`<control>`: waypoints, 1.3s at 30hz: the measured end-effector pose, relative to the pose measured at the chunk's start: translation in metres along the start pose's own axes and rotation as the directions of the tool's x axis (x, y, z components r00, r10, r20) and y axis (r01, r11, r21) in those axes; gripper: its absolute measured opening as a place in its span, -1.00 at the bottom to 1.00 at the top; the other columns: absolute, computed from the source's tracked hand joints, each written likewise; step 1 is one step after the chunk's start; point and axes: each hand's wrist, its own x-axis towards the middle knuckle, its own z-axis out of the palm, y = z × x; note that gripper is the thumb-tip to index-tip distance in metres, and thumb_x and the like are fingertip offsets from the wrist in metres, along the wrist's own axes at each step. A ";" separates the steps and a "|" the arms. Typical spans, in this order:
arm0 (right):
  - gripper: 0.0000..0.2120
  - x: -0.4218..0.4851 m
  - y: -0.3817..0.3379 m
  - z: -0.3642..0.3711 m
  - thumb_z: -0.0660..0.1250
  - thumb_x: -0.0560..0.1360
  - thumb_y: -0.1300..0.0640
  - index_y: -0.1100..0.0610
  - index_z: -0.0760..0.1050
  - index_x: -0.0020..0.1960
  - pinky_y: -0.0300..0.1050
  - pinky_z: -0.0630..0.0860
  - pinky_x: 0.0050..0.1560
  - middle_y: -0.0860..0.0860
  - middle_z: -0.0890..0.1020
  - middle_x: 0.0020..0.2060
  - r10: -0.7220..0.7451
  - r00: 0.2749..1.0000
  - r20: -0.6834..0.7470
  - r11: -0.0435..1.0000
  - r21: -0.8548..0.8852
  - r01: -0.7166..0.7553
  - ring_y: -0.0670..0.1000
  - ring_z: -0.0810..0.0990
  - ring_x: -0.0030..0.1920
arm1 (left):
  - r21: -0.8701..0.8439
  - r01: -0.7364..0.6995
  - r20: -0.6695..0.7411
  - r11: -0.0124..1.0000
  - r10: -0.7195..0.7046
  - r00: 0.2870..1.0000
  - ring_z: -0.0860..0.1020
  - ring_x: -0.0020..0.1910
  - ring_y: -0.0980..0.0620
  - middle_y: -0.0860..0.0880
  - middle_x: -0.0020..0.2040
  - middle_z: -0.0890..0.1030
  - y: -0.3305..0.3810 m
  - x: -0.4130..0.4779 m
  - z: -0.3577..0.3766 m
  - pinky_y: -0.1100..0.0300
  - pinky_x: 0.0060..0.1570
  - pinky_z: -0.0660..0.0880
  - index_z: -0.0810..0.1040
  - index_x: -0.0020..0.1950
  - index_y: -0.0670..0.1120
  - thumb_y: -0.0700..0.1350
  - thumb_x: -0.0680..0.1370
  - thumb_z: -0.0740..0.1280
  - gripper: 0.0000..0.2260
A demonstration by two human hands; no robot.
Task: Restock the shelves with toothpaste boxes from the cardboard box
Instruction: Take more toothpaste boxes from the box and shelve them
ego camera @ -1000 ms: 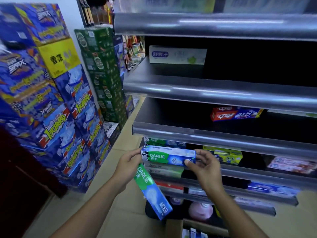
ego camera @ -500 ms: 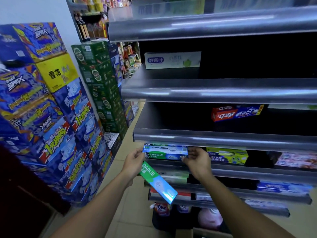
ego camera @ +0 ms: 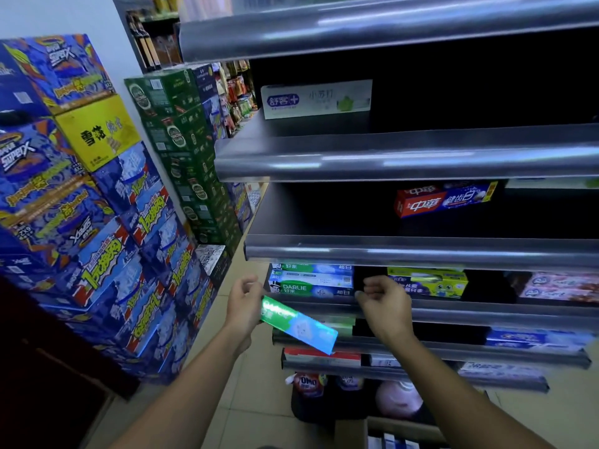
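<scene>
My left hand holds a green and blue Darlie toothpaste box that slants down to the right in front of the shelf edge. Two Darlie boxes lie stacked at the left end of the third shelf. My right hand hovers just right of that stack with loosely curled fingers and nothing in it. A corner of the cardboard box shows at the bottom, with several blue and white boxes inside.
Other toothpaste boxes lie on the shelves: a white one up top, a red one, a yellow-green one. Stacked drink cartons fill the left. A tiled aisle runs between them.
The Darlie box that both hands held now lies on the shelf stack. My right hand has let go and drawn back to the right. The left still holds the second box.
</scene>
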 end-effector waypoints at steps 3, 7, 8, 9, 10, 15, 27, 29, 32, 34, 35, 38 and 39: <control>-0.82 -0.020 0.010 -0.002 0.55 0.46 0.06 0.07 0.63 -0.01 -0.20 0.58 -0.14 0.05 0.70 -0.17 0.061 0.989 0.133 0.992 0.099 -0.075 0.01 0.68 -0.12 | -0.127 0.048 -0.055 0.991 -0.056 0.997 0.51 -0.23 -0.04 -0.09 -0.10 0.50 0.000 0.000 0.001 0.09 -0.25 0.48 0.38 0.05 -0.06 -0.19 0.64 0.20 -0.96; -0.63 -0.035 0.015 0.008 0.59 0.42 0.00 0.16 0.63 0.12 -0.11 0.55 -0.17 0.00 0.68 -0.22 0.099 0.944 0.315 0.964 0.204 -0.170 -0.05 0.66 -0.24 | -0.238 0.077 -0.072 0.968 -0.096 0.993 0.54 -0.25 -0.03 -0.10 -0.14 0.54 0.000 -0.004 0.011 0.10 -0.27 0.51 0.37 0.04 -0.08 -0.18 0.63 0.21 -0.98; -0.65 -0.036 0.013 0.009 0.60 0.41 0.07 0.16 0.61 0.11 -0.14 0.55 -0.18 -0.01 0.67 -0.23 0.100 0.946 0.307 0.954 0.242 -0.179 -0.05 0.66 -0.25 | -0.267 0.077 -0.063 0.961 -0.097 0.993 0.54 -0.24 -0.03 -0.11 -0.14 0.55 0.001 -0.005 0.014 0.10 -0.26 0.51 0.39 0.06 -0.10 -0.19 0.64 0.21 -0.98; -0.66 -0.034 0.010 0.010 0.61 0.40 0.12 0.12 0.60 0.10 -0.18 0.57 -0.17 -0.02 0.68 -0.22 0.097 0.955 0.280 0.947 0.271 -0.175 -0.05 0.68 -0.24 | -0.297 0.073 -0.053 0.952 -0.093 0.994 0.55 -0.24 -0.02 -0.11 -0.13 0.56 0.003 -0.006 0.017 0.10 -0.26 0.50 0.40 0.08 -0.12 -0.20 0.64 0.21 -0.96; -0.64 -0.032 0.006 0.010 0.62 0.38 0.15 0.07 0.58 0.12 -0.23 0.58 -0.16 -0.01 0.70 -0.17 0.088 0.965 0.248 0.944 0.289 -0.160 -0.05 0.70 -0.19 | -0.324 0.065 -0.041 0.944 -0.082 0.996 0.56 -0.24 -0.01 -0.10 -0.13 0.57 0.004 -0.007 0.018 0.10 -0.25 0.50 0.43 0.08 -0.13 -0.21 0.64 0.22 -0.96; -0.57 -0.012 -0.008 0.006 0.62 0.34 0.28 0.10 0.58 0.14 -0.32 0.61 -0.04 0.02 0.67 -0.01 0.003 0.994 0.108 0.951 0.306 -0.036 -0.03 0.65 0.04 | -0.299 -0.059 0.005 0.953 0.063 0.998 0.55 -0.03 -0.01 -0.06 0.01 0.62 0.008 -0.004 0.012 0.07 -0.02 0.41 0.53 0.02 -0.10 -0.24 0.62 0.29 -0.94; -0.44 0.016 0.000 0.023 0.52 0.50 0.15 0.19 0.45 0.45 -0.40 0.45 -0.18 -0.14 0.56 -0.16 -0.068 0.998 -0.007 0.989 -0.132 0.066 -0.18 0.56 -0.18 | 0.027 -0.129 0.005 0.991 0.129 0.992 0.62 0.13 -0.06 -0.09 0.16 0.66 0.000 0.030 0.011 0.01 0.22 0.55 0.61 0.24 -0.16 -0.33 0.54 0.44 -0.71; -0.49 0.019 0.002 0.024 0.54 0.48 0.18 0.20 0.49 0.39 -0.30 0.50 -0.08 -0.14 0.55 -0.14 -0.049 0.999 -0.016 0.989 -0.140 0.046 -0.12 0.61 -0.11 | 0.088 -0.151 0.006 0.985 0.152 0.988 0.60 0.14 -0.08 -0.08 0.17 0.65 -0.004 0.034 0.010 0.04 0.22 0.52 0.61 0.24 -0.15 -0.28 0.51 0.50 -0.69; -0.57 0.022 0.007 0.027 0.54 0.48 0.19 0.23 0.55 0.31 -0.28 0.51 -0.02 -0.14 0.55 -0.13 -0.053 0.998 -0.026 0.986 -0.160 0.048 -0.18 0.55 -0.14 | 0.152 -0.190 -0.003 0.970 0.193 0.981 0.61 -0.02 0.04 -0.09 0.10 0.67 -0.006 0.038 0.011 0.20 0.07 0.45 0.64 0.20 -0.18 -0.26 0.49 0.53 -0.70; -0.59 0.025 0.008 0.030 0.55 0.48 0.18 0.26 0.57 0.27 -0.25 0.53 0.04 -0.08 0.59 -0.13 -0.063 0.997 -0.043 0.984 -0.171 0.054 -0.09 0.58 -0.11 | 0.177 -0.208 -0.016 0.962 0.215 0.977 0.58 -0.12 0.14 -0.12 0.06 0.67 -0.007 0.041 0.011 0.29 -0.01 0.45 0.64 0.17 -0.21 -0.28 0.49 0.53 -0.74; -0.60 0.026 0.007 0.031 0.55 0.48 0.18 0.27 0.58 0.27 -0.23 0.53 0.06 -0.03 0.62 -0.11 -0.066 0.996 -0.054 0.983 -0.172 0.056 -0.04 0.60 -0.08 | 0.193 -0.217 -0.017 0.957 0.225 0.974 0.57 -0.14 0.16 -0.11 0.04 0.67 -0.007 0.042 0.011 0.37 -0.07 0.46 0.64 0.19 -0.24 -0.28 0.49 0.53 -0.72; -0.69 0.032 0.000 0.033 0.54 0.49 0.17 0.26 0.63 0.19 -0.22 0.55 -0.02 0.06 0.69 -0.07 -0.052 0.996 -0.067 0.984 -0.175 0.039 0.00 0.62 -0.08 | 0.227 -0.220 -0.019 0.949 0.230 0.973 0.59 -0.12 0.16 -0.05 0.01 0.67 -0.005 0.046 0.012 0.41 -0.06 0.49 0.64 0.20 -0.24 -0.23 0.49 0.55 -0.70; -0.79 0.036 0.000 0.034 0.54 0.49 0.16 0.23 0.65 0.07 -0.26 0.54 -0.14 0.03 0.69 -0.13 -0.033 0.997 -0.069 0.981 -0.191 0.019 0.02 0.64 -0.13 | 0.230 -0.212 -0.022 0.950 0.222 0.975 0.61 -0.09 0.11 -0.06 0.03 0.68 -0.003 0.047 0.013 0.30 0.03 0.53 0.64 0.19 -0.23 -0.21 0.49 0.55 -0.71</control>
